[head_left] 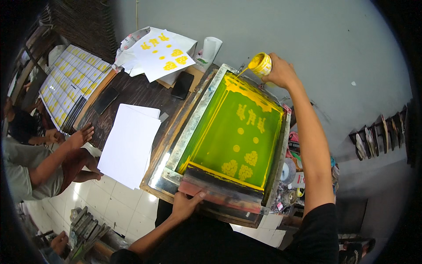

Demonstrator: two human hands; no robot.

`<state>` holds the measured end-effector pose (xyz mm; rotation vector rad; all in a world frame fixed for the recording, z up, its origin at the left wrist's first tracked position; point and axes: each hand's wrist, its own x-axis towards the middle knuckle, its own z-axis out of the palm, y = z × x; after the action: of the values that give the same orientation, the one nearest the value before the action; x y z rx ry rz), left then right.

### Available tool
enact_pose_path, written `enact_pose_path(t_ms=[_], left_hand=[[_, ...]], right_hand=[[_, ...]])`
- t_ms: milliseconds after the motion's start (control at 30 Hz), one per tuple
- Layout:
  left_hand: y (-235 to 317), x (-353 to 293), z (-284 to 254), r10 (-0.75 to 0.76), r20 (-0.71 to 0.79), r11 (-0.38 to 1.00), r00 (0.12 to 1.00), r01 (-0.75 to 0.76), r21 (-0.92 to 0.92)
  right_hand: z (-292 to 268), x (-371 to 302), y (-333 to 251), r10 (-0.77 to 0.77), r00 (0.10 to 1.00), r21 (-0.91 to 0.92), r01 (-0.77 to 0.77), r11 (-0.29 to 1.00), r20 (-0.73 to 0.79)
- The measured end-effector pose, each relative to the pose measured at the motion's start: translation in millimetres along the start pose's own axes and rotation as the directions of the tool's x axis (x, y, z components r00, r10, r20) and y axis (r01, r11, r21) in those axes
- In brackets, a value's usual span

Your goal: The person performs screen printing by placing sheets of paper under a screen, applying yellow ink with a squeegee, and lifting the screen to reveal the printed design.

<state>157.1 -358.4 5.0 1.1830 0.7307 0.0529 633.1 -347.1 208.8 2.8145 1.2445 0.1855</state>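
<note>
My right hand (282,72) grips a small tub of yellow ink (261,64), tilted over the far edge of a screen-printing frame (196,122). A thin stream of ink runs from its lip onto the green mesh (220,143). Thick yellow ink lies along the mesh's far end, and yellow flower and letter-like shapes show lower down. At the near edge, a long squeegee (228,194) with a reddish handle and dark blade lies across the frame. My left hand (187,206) is closed on its left end, thumb on top; the other fingers are partly hidden.
Blank white sheets (130,145) lie left of the frame, with a dark phone (182,85) beyond them. Printed sheets (160,48) are stacked farther back. Another person's hand (81,136) is by the rack of prints (72,83) at left. Jars and supplies (289,196) crowd the right side.
</note>
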Motion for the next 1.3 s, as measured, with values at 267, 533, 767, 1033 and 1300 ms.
enact_pose_path(t_ms=[267,533,767,1033,1300], left_hand=[[1,-1,3,0.13,-0.033,0.991,0.991,-0.131,-0.008],[1,-1,4,0.078,-0.031,0.997,0.996,-0.079,-0.024],[3,0,5,0.105,-0.025,0.993,0.994,-0.106,-0.06],[5,-2,3,0.041,-0.024,0.998,0.999,-0.042,-0.035],[4,-1,4,0.086,-0.023,0.994,0.996,-0.087,-0.064]], right_hand=[[23,-51,87,0.133,0.983,0.386,-0.172,0.906,0.126],[8,-89,137,0.198,0.943,0.632,-0.327,0.703,0.268],[-19,-93,140,0.195,0.941,0.685,-0.335,0.647,0.276],[-41,-79,141,0.154,0.94,0.664,-0.325,0.673,0.305],[-52,-71,139,0.146,0.941,0.582,-0.306,0.754,0.306]])
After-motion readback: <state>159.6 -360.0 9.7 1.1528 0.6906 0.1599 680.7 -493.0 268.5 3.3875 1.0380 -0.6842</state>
